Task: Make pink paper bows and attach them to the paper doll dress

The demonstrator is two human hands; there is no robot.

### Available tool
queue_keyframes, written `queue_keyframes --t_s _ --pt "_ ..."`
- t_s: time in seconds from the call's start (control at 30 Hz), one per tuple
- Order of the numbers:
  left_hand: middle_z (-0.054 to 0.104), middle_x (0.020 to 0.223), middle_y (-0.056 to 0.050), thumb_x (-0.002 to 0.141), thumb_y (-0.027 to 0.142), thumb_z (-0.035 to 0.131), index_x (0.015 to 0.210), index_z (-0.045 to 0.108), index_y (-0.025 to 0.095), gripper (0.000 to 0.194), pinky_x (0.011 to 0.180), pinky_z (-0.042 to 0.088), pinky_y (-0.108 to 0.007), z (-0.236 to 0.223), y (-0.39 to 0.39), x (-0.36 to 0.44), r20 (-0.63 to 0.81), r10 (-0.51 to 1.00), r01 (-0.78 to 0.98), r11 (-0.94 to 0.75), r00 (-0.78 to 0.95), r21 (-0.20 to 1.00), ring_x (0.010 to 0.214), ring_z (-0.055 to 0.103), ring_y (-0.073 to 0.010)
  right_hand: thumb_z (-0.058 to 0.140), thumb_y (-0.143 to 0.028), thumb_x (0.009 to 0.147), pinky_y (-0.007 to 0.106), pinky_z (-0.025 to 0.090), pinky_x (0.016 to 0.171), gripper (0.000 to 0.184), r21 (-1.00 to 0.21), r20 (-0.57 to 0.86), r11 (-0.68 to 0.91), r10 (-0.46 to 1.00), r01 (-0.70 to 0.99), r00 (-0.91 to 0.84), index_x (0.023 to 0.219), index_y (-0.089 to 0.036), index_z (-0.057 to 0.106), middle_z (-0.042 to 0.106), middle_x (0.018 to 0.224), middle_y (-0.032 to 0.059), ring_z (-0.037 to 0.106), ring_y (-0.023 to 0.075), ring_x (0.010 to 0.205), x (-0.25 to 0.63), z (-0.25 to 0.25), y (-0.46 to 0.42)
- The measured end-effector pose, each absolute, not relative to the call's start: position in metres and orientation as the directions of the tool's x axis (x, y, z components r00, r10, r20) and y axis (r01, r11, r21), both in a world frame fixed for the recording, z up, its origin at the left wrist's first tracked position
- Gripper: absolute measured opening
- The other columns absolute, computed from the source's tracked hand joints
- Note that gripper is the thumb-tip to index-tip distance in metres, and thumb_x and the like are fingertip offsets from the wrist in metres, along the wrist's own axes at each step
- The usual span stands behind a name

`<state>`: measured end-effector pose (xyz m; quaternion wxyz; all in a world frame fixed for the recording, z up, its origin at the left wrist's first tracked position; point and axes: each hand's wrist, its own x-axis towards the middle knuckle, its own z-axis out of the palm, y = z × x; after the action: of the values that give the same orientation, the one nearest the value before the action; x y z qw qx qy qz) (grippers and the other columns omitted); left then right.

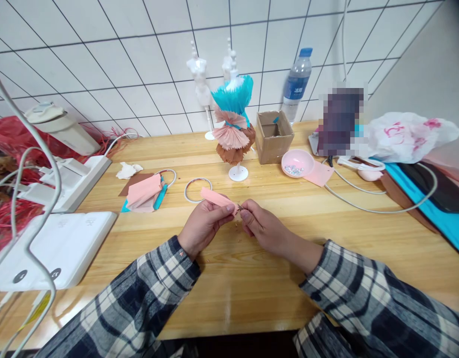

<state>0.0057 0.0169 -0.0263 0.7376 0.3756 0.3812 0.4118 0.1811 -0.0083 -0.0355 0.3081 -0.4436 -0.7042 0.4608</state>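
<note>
My left hand (pixel 210 219) pinches a folded strip of pink crepe paper (pixel 217 197) between thumb and fingers. At its right end the strip has a jagged, notched edge. My right hand (pixel 265 223) is closed around a small dark-tipped metal tool (pixel 240 208), mostly hidden in the fingers, whose tip meets that notched end. Beyond my hands stands a white mini mannequin (pixel 238 173) dressed in ruffled blue, pink and brown crepe paper (pixel 233 132). A silvery ring (pixel 185 193) lies just behind my left hand. Tiny paper scraps are on the table under the hands.
Folded pink paper (pixel 143 191) lies left, over blue and brown sheets. A cardboard box (pixel 276 139), a pink bowl (pixel 306 161) of small shiny pieces and a water bottle (pixel 297 87) stand behind. White power strips (pixel 80 181) and cables crowd the left; a plastic bag (pixel 408 136) is right.
</note>
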Motion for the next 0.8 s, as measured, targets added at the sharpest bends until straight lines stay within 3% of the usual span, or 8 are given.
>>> queue_keyframes --t_s 0.4,0.6,0.73,0.8 --pt "0.068 0.080 -0.001 0.074 0.019 0.074 0.079 0.067 0.013 0.010 0.072 0.049 -0.017 -0.026 0.016 0.005 -0.250 0.898 -0.340 0.377 0.362 0.862 0.076 0.061 -0.0084 0.029 -0.042 0.099 0.026 0.037 0.062 0.026 -0.893 0.028 0.177 0.939 0.413 -0.344 0.089 -0.022 0.042 0.052 0.068 -0.0040 0.050 0.0137 0.062 0.186 -0.033 -0.003" --pt "0.067 0.076 -0.001 0.072 0.020 0.076 0.078 0.067 0.012 0.013 0.067 0.050 -0.015 -0.025 0.015 0.007 -0.243 0.912 -0.355 0.359 0.330 0.863 0.072 0.060 -0.0076 0.053 -0.040 0.090 0.028 0.035 0.067 0.019 -0.599 0.061 0.240 0.965 0.764 -0.256 0.095 -0.022 0.057 0.065 0.092 0.0026 0.058 0.0186 0.083 0.206 -0.025 0.011" --pt "0.068 0.077 -0.001 0.071 0.019 0.077 0.079 0.068 0.013 0.014 0.063 0.050 -0.013 -0.021 0.023 -0.004 -0.224 0.955 -0.439 0.289 0.194 0.851 0.068 0.060 -0.0064 0.053 -0.041 0.090 0.025 0.036 0.062 0.025 -0.662 0.043 0.309 0.925 0.683 -0.377 0.108 -0.022 0.054 0.067 0.083 0.0000 0.060 0.0158 0.073 0.199 -0.019 0.003" --pt "0.068 0.078 -0.001 0.070 0.019 0.078 0.080 0.068 0.013 0.015 0.063 0.050 -0.013 -0.019 0.030 -0.015 -0.197 0.972 -0.462 0.235 0.130 0.855 0.068 0.060 -0.0061 0.056 -0.041 0.088 0.024 0.035 0.058 0.024 -0.660 0.025 0.335 0.904 0.672 -0.426 0.104 -0.023 0.053 0.065 0.075 -0.0029 0.059 0.0142 0.066 0.198 -0.018 0.001"
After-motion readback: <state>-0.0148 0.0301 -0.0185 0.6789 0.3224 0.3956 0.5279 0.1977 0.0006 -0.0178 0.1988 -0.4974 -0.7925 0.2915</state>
